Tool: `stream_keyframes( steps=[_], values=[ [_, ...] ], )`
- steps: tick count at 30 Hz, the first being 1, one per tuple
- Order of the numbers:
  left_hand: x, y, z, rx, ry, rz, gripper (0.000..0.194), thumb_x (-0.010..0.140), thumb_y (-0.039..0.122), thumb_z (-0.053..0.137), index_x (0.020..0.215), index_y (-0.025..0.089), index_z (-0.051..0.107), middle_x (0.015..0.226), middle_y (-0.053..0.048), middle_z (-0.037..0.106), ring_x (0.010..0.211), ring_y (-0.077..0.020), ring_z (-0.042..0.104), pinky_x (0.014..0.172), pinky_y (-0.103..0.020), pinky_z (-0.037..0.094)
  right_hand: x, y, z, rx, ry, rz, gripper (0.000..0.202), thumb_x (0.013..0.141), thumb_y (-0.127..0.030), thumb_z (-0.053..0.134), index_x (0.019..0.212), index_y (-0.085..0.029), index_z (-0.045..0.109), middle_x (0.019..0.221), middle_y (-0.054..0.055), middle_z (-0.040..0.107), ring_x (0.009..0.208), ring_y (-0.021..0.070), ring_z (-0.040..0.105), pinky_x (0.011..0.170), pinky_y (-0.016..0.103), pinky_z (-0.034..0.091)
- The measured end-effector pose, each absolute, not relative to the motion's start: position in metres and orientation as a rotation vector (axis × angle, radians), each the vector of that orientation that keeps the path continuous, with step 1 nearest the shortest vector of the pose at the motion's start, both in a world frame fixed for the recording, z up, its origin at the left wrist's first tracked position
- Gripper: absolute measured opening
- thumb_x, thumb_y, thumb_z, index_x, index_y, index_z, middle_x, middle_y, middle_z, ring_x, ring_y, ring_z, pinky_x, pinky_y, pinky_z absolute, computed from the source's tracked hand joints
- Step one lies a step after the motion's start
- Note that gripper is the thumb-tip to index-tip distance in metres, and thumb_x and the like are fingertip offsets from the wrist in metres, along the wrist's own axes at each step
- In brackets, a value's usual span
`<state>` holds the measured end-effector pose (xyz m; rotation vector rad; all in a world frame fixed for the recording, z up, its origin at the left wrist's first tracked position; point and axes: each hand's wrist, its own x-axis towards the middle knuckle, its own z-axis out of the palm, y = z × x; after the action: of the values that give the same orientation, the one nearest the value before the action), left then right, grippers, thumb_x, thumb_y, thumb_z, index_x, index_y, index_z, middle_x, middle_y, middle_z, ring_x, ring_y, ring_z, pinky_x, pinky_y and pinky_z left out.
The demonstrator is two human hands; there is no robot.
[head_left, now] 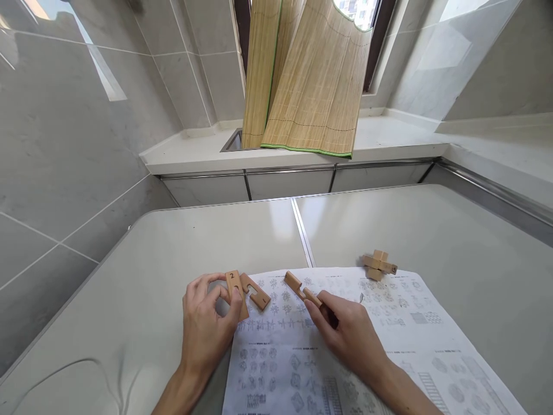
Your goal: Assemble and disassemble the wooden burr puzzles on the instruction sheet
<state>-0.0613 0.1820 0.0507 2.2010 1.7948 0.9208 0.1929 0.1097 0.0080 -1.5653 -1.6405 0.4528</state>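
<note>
My left hand (210, 314) pinches a flat wooden piece marked 2 (237, 294) between thumb and fingers, at the left edge of a printed sheet. Just right of it, a notched wooden piece marked 1 (256, 291) lies tilted, close against the first. My right hand (345, 328) has its thumb and fingers closed on the near end of a notched wooden bar (294, 282), which points up and to the left over the sheet. An assembled wooden cross-shaped puzzle (378, 265) rests at the sheet's far right edge.
The large printed sheet (285, 374) of small diagrams covers the near middle and right of the pale table (173, 248). A metal seam (302, 230) crosses the table. Thin cords appear at lower left. Beyond are a white counter, a sink edge and a bamboo mat (319, 86).
</note>
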Motion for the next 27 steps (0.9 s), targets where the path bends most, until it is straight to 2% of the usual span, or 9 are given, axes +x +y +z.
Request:
stream_keyframes(
  steps=[6,13,19,23,25,27],
  values=[
    [-0.066,0.188,0.042,2.345,1.838,0.852,0.046,0.096,0.04,0.052,0.055,0.024,0.043,0.117,-0.014,0.072,0.122,-0.0371,0.056,0.1,-0.058,0.045,0.192,0.11,0.008,-1.569,-1.705,0.37,0.045,0.107,-0.043,0.05,0.067,-0.025,0.04,0.053,-0.003,0.047,0.045,0.0126,0.04,0.048,0.027,0.028],
    [-0.065,0.187,0.039,2.41,1.835,0.808,0.048,0.095,0.038,0.055,0.051,0.023,0.044,0.119,-0.013,0.073,0.124,-0.0383,0.055,0.099,-0.058,0.046,0.193,0.11,0.008,-1.564,-1.754,0.321,0.044,0.108,-0.04,0.049,0.068,-0.024,0.041,0.054,-0.003,0.048,0.046,0.0126,0.041,0.049,0.026,0.028],
    [-0.065,0.187,0.037,2.387,1.843,0.728,0.051,0.096,0.044,0.054,0.05,0.023,0.044,0.127,-0.015,0.07,0.131,-0.0408,0.05,0.102,-0.061,0.045,0.192,0.11,0.01,-1.572,-1.753,0.336,0.045,0.107,-0.041,0.049,0.066,-0.024,0.041,0.054,-0.002,0.049,0.046,0.0133,0.042,0.048,0.026,0.028],
    [-0.066,0.188,0.032,2.318,1.906,0.733,0.039,0.094,0.048,0.055,0.065,0.024,0.049,0.129,-0.017,0.066,0.133,-0.042,0.048,0.103,-0.062,0.045,0.192,0.11,0.01,-1.585,-1.747,0.307,0.043,0.107,-0.041,0.049,0.068,-0.024,0.045,0.056,-0.001,0.052,0.048,0.014,0.044,0.05,0.027,0.029],
    [-0.067,0.189,0.029,2.282,1.931,0.744,0.031,0.093,0.05,0.057,0.078,0.023,0.055,0.13,-0.019,0.064,0.134,-0.0431,0.047,0.104,-0.064,0.045,0.192,0.11,0.011,-1.581,-1.744,0.303,0.04,0.107,-0.039,0.05,0.07,-0.024,0.048,0.058,-0.001,0.054,0.049,0.0143,0.046,0.05,0.027,0.03],
    [-0.068,0.19,0.026,2.279,1.922,0.759,0.032,0.093,0.052,0.059,0.096,0.021,0.06,0.135,-0.02,0.062,0.136,-0.0439,0.047,0.107,-0.065,0.044,0.193,0.111,0.011,-1.573,-1.739,0.327,0.035,0.107,-0.038,0.052,0.074,-0.023,0.052,0.061,0.0,0.057,0.05,0.0149,0.049,0.05,0.026,0.031]
  ],
)
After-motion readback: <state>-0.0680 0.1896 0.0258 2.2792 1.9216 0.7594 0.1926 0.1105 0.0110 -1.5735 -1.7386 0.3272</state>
